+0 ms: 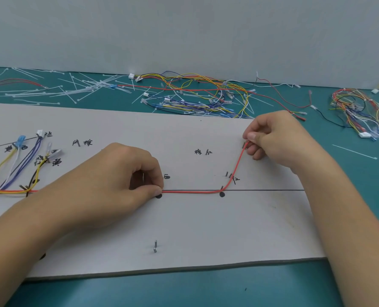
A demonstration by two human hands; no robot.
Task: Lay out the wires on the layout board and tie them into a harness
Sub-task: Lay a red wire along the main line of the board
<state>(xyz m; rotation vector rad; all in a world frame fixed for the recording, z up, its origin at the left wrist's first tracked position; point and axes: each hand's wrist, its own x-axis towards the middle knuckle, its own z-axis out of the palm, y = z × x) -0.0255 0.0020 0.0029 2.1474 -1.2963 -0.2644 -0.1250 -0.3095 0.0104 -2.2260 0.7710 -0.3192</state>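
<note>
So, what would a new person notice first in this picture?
The left hand pinches a thin red wire at the middle of the grey layout board; the right hand pinches its end near the board's right edge. Between them the wire follows a black line, then turns away. Behind the board, tangled coloured wires lie on the green mat.

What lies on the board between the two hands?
In the head view, the red wire runs from the left hand along the drawn line, bends at a pin, and climbs to the right hand.
</note>
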